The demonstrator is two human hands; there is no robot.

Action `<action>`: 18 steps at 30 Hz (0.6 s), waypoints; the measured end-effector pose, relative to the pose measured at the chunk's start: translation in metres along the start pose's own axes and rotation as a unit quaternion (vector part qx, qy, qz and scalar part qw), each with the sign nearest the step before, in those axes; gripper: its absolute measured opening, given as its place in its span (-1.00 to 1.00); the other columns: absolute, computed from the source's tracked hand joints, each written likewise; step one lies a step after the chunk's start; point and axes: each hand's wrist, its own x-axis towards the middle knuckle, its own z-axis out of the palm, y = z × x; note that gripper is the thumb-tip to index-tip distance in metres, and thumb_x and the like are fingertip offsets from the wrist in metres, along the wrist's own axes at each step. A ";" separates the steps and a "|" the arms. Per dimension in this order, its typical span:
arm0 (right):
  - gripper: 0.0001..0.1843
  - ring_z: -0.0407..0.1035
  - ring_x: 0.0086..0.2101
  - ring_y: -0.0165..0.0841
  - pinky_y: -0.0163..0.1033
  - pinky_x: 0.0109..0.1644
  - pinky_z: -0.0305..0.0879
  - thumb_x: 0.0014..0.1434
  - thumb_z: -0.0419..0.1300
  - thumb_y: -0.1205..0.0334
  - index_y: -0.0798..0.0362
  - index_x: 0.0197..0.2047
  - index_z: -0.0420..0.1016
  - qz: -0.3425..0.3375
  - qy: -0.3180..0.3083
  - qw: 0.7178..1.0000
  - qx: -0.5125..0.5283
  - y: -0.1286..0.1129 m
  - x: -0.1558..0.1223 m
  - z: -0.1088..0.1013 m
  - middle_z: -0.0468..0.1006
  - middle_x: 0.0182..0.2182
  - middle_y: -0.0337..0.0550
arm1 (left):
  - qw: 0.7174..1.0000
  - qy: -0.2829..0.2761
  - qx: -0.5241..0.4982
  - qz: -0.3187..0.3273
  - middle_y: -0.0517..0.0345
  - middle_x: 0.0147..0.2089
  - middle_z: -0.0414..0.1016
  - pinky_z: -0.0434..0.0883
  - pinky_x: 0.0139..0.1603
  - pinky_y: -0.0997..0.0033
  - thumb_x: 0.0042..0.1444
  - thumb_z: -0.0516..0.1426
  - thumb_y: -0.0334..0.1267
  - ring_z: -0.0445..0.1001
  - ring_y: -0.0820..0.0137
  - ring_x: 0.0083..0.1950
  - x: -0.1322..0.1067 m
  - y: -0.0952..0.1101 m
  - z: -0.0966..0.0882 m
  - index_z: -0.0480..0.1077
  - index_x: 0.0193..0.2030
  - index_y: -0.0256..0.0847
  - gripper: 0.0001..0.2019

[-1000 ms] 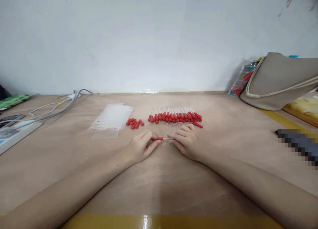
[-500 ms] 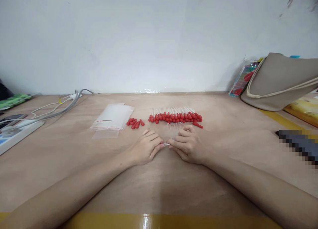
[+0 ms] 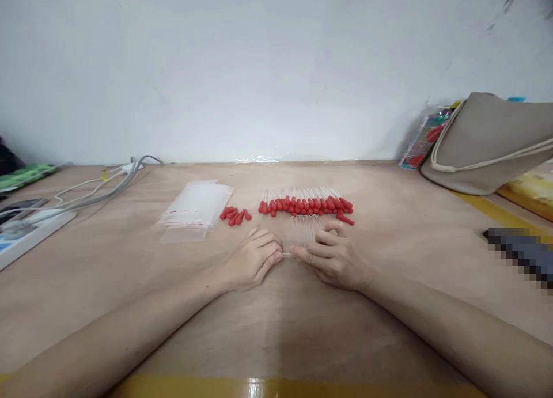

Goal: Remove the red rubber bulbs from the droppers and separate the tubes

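Observation:
A thin clear glass dropper tube [image 3: 287, 254] spans the short gap between my hands, low over the table. My left hand [image 3: 256, 258] is closed in a pinch around its left end; what else is inside those fingers is hidden. My right hand [image 3: 336, 257] has thumb and forefinger at the tube's right end, its other fingers curled. Just beyond, several bare glass tubes [image 3: 307, 230] lie side by side, partly behind my right hand. Farther back is a row of droppers with red rubber bulbs [image 3: 305, 204]. A small pile of loose red bulbs [image 3: 235, 215] sits beyond my left hand.
Clear plastic bags [image 3: 196, 205] lie stacked at the left. A power strip [image 3: 38, 231] with cables [image 3: 112, 188] is at the far left. On the right are a grey-beige bag [image 3: 488, 144], a colourful package [image 3: 425, 139] and a pixelated dark object [image 3: 518, 251]. A wall stands behind.
My right hand has shifted slightly right, its fingers spreading somewhat, and more of the tube shows between my hands. My left hand keeps its pinch almost in place.

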 end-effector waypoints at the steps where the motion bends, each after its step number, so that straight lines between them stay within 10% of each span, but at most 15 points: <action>1: -0.65 0.15 -0.44 -0.45 -0.17 -0.16 -0.02 0.20 0.01 0.36 -0.13 0.02 0.36 -0.001 0.001 1.000 0.000 0.001 -0.001 0.000 0.40 -0.56 -0.34 | 1.000 0.000 -0.004 0.001 0.06 -0.26 0.39 0.22 -0.08 0.28 0.24 -0.14 -0.29 0.30 0.34 -0.16 0.000 0.000 0.000 0.29 -0.29 -0.24 -0.77; 18: -0.69 0.13 -0.46 -0.42 -0.19 -0.18 0.04 0.13 0.07 0.35 -0.01 -0.05 0.42 0.026 0.038 0.999 0.000 0.008 -0.007 -0.006 0.33 -0.60 -0.30 | 0.998 0.036 -0.038 -0.023 0.07 -0.27 0.36 0.25 -0.09 0.30 0.26 -0.18 -0.31 0.29 0.37 -0.20 -0.005 -0.008 -0.001 0.25 -0.38 -0.23 -0.73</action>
